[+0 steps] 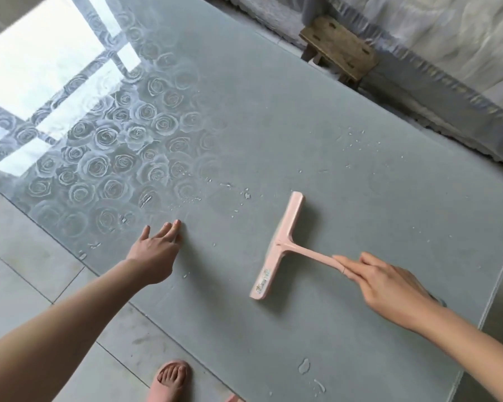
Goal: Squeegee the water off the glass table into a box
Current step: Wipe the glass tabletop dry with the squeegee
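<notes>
Water (pixel 246 195) lies in scattered beads and short streaks across the middle of the glass table (pixel 273 111), with a thinner spray of drops toward the far edge and a small puddle (pixel 303 366) close to the near edge. I judge the job to be barely under way: I see no wiped band that is plainly drier than the rest. The pink squeegee (pixel 276 248) stands with its blade down on the glass, somewhat nearer the near edge than the far one, its blade running roughly from near to far and most of the beads lying off to its left. My right hand (pixel 389 285) grasps the end of the handle, fingers wrapped round it and the forefinger laid along the shaft. My left hand (pixel 154 253) is released, its fingers straight and slightly spread at the glass just inside the near edge; whether the tips touch it I cannot tell. No box shows anywhere, so I cannot say toward which edge the water has to be driven. What is left, as I read it, is nearly everything: gathering the beads, the far spray and the puddle, and running them over an edge into the box. A wooden stool (pixel 340 50) stands beyond the far edge, and a slippered foot (pixel 172 375) rests on the tiled floor (pixel 26 271).
</notes>
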Tool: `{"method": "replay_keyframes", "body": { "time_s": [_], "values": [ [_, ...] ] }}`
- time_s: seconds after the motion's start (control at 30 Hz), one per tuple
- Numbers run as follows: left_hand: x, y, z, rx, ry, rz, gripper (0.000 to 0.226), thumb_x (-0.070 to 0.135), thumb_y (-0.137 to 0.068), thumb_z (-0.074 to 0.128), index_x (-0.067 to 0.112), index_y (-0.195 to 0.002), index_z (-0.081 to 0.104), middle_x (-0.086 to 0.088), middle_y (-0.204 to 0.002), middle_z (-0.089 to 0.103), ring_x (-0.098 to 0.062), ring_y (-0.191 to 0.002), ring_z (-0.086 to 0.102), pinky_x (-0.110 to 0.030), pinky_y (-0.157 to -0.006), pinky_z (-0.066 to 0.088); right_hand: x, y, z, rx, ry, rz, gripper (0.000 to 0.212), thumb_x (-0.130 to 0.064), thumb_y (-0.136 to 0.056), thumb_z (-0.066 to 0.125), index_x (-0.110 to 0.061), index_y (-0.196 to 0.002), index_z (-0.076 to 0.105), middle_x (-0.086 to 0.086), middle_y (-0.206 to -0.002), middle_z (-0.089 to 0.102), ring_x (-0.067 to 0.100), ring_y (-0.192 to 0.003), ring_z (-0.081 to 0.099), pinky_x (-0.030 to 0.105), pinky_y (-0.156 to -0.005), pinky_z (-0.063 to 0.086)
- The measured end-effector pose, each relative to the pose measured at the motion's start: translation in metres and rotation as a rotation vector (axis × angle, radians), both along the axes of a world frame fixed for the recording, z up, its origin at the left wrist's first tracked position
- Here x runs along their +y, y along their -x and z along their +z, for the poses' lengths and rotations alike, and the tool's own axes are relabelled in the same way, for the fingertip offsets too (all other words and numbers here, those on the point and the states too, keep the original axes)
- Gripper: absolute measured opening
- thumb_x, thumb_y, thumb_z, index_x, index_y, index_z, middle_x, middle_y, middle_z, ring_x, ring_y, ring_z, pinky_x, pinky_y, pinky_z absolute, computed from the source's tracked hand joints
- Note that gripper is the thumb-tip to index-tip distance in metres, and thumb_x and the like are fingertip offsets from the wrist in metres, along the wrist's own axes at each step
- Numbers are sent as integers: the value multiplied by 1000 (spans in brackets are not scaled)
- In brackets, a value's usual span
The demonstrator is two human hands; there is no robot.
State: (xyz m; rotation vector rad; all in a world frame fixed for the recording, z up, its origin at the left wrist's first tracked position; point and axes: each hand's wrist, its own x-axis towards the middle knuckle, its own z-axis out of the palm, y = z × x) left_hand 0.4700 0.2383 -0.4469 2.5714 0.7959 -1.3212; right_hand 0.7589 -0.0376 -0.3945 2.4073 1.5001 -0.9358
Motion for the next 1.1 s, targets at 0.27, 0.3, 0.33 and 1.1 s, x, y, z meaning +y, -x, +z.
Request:
{"method": "replay_keyframes", "body": {
  "time_s": [0.27,0.3,0.33,1.1],
  "values": [
    [-3,1,1,-52,13,86,70,-1,-85,33,12,-151,17,-4,-159,-16,-18,-148,-8,-53,-118,3,119,52,-16,47,-204,179,34,-32,-100,31,-40,-131,43,-1,-90,37,34,-90,57,37,-69,41],
    [-3,0,0,-66,16,84,70,-1,-85,33,13,-151,17,-3,-160,-16,-17,-148,-8,-53,-118,2,113,44,-13,28,-227,179,34,-34,-100,30,-42,-131,42,-3,-89,37,32,-89,58,37,-68,42],
    [-1,6,-1,-88,16,103,70,-2,-84,33,14,-151,17,-2,-160,-16,-17,-148,-8,-54,-117,2,108,37,-9,12,-239,199,34,-38,-100,29,-46,-131,39,-5,-86,36,30,-88,59,37,-68,44],
    [22,72,-4,-403,-114,300,69,8,-86,38,14,-152,18,-15,-160,4,-25,-147,6,-37,-119,6,153,-19,29,-76,80,178,34,-50,-97,32,-61,-129,39,-12,-86,44,7,-82,48,15,-53,26]
  ]
}}
